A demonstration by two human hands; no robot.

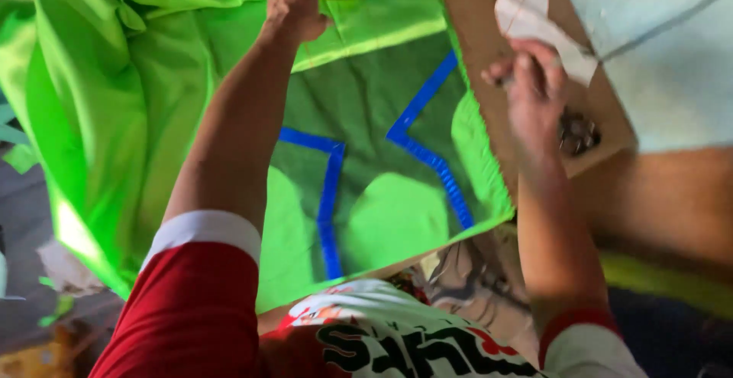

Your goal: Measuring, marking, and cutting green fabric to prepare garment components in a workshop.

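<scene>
Covering most of the work surface, a bright green fabric sheet [114, 95] bearing blue tape strips [427, 149] lies bunched toward the left edge. Beside its right edge sits a brown cardboard piece [473, 34] with a pale paper scrap [534, 19]. Left hand [294, 0] presses on the fabric's far edge, arm outstretched. Right hand [534, 88], blurred, hovers over the cardboard; its grasp cannot be told.

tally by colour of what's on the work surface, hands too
Bright green fabric: 1
Blue tape strips: 2
Brown cardboard sheet: 1
White paper piece: 1
Hands: 2, left hand on the fabric's far edge, right hand over the cardboard
Total: 7
</scene>
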